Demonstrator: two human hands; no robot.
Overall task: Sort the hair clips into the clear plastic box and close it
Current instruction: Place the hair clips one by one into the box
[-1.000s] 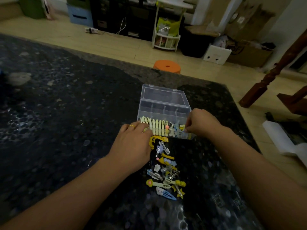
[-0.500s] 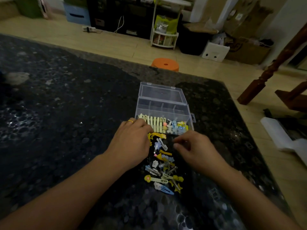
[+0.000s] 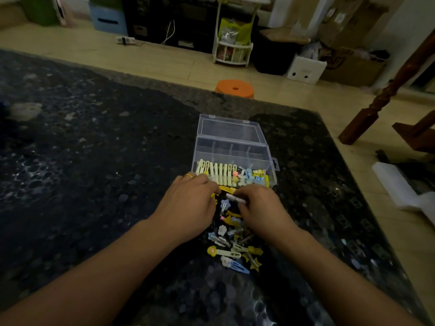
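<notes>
Hair clips (image 3: 231,241) lie in a loose heap on the dark speckled counter (image 3: 94,184) in my head view, between my two forearms and just on the near side of the clear plastic box (image 3: 233,158). That box stands open, its lid (image 3: 229,130) tipped back on the far side, and its near row of compartments already carries a line of pale yellow clips (image 3: 217,172) set side by side, with a small jumble of blue and yellow ones (image 3: 255,177) at the right end; the far compartments look bare as far as I can tell through the plastic. My left hand (image 3: 188,208) sits knuckles-up at the near left corner of the box, fingers curled down over the top of the heap, a gold ring (image 3: 189,176) on one finger; a yellow clip (image 3: 226,190) shows at its fingertips, but I cannot tell whether it has hold of it. My right hand (image 3: 261,208) is beside it, close enough that the two nearly meet, and pinches a small whitish clip (image 3: 236,199) between thumb and fingers, with the clip pointing left. Beyond the counter's far edge I see an orange stool (image 3: 234,88) on the pale tiled floor (image 3: 176,64), a white rack (image 3: 233,50) and cardboard boxes (image 3: 353,64) against the wall.
</notes>
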